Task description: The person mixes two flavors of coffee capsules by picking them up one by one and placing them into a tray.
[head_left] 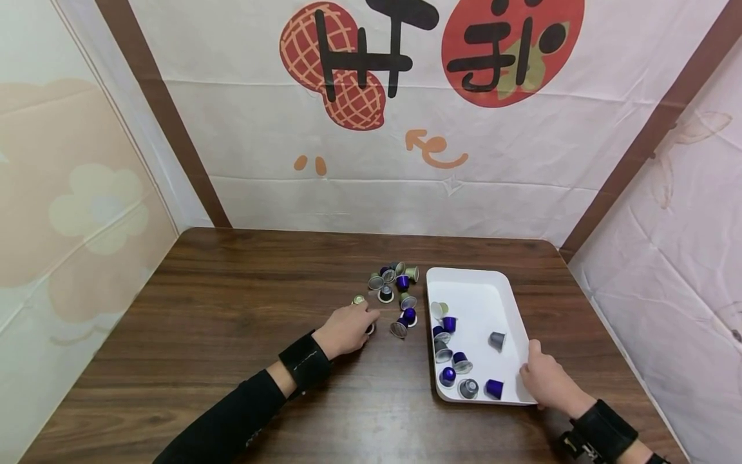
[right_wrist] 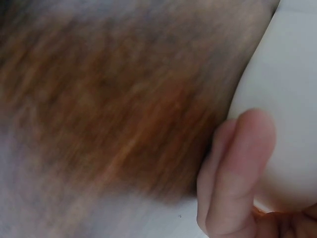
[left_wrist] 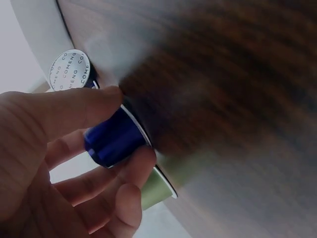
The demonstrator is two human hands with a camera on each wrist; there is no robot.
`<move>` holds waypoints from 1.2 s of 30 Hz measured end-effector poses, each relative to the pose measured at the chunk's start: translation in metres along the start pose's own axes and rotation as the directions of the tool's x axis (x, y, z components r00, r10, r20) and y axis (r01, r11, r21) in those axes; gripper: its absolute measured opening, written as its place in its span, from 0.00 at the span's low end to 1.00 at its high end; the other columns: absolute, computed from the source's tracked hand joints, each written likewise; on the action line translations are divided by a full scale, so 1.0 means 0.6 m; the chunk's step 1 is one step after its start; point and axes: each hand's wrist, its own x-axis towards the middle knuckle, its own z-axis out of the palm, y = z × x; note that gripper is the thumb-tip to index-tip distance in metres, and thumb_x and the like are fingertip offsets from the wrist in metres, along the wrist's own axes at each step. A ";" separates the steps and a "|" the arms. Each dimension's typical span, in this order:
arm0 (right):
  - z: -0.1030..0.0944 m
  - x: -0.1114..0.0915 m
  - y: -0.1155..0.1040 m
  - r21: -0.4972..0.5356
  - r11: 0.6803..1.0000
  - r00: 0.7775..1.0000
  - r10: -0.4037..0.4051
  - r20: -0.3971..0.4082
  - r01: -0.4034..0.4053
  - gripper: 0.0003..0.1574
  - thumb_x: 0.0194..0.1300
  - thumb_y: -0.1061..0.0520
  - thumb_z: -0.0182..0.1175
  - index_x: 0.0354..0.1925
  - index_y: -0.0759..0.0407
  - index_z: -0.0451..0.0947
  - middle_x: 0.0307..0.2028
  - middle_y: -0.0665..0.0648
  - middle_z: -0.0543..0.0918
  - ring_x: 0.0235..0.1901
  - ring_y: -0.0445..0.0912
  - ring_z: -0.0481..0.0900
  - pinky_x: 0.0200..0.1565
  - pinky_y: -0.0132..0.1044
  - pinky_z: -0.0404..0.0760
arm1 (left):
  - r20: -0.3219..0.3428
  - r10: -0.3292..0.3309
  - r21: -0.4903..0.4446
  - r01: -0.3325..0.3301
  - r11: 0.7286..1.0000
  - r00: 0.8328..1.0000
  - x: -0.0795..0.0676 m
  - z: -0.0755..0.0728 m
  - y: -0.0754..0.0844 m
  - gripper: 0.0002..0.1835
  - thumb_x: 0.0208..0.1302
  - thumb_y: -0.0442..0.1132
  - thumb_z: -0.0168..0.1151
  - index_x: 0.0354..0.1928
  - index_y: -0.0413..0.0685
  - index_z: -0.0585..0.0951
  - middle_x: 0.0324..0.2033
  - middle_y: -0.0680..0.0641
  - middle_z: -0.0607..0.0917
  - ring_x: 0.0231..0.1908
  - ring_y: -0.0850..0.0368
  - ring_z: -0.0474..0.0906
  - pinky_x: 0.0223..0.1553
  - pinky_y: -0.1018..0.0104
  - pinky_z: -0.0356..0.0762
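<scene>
My left hand (head_left: 346, 328) is at mid-table, left of a loose group of coffee capsules (head_left: 402, 282). In the left wrist view, its thumb and fingers pinch a dark blue coffee capsule (left_wrist: 115, 138) at the tabletop. Beside those fingers stands a green capsule (left_wrist: 156, 191), and past the thumb is a capsule with a printed silver lid (left_wrist: 71, 70). My right hand (head_left: 551, 379) grips the near right edge of a white tray (head_left: 478, 290), thumb over the rim. Several blue, grey and green capsules lie inside, mostly along the tray's left and near sides.
The brown wooden table (head_left: 261, 277) carries the tray on its right part. Just left of the tray lie more capsules, some tipped on their sides. A printed cloth (head_left: 371, 200) hangs behind the table, with more cloth at both sides.
</scene>
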 end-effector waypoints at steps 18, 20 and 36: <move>0.002 0.000 0.004 0.004 1.000 1.000 -0.019 -0.012 0.019 0.18 0.67 0.65 0.41 0.49 0.74 0.47 0.21 0.62 0.70 0.10 0.47 0.73 0.15 0.39 0.72 | -0.087 0.016 -0.069 -0.022 0.997 0.996 -0.002 -0.027 0.009 0.15 0.61 0.39 0.61 0.51 0.50 0.76 0.39 0.47 0.76 0.32 0.56 0.74 0.28 0.63 0.73; 0.002 0.000 0.004 0.007 1.000 1.000 -0.021 -0.014 0.021 0.18 0.67 0.65 0.41 0.49 0.74 0.47 0.20 0.62 0.70 0.10 0.47 0.73 0.15 0.39 0.72 | -0.089 0.026 -0.071 -0.032 0.997 0.996 0.000 -0.033 0.014 0.15 0.61 0.39 0.61 0.50 0.49 0.77 0.41 0.46 0.76 0.32 0.56 0.74 0.29 0.63 0.74; 0.001 0.002 0.003 0.015 1.000 1.000 -0.006 0.001 0.006 0.19 0.66 0.65 0.41 0.50 0.75 0.47 0.22 0.63 0.70 0.10 0.48 0.73 0.16 0.40 0.73 | -0.145 0.152 -0.080 -0.165 0.983 0.978 0.046 -0.078 0.084 0.14 0.62 0.38 0.58 0.49 0.46 0.78 0.34 0.50 0.74 0.27 0.61 0.69 0.27 0.70 0.69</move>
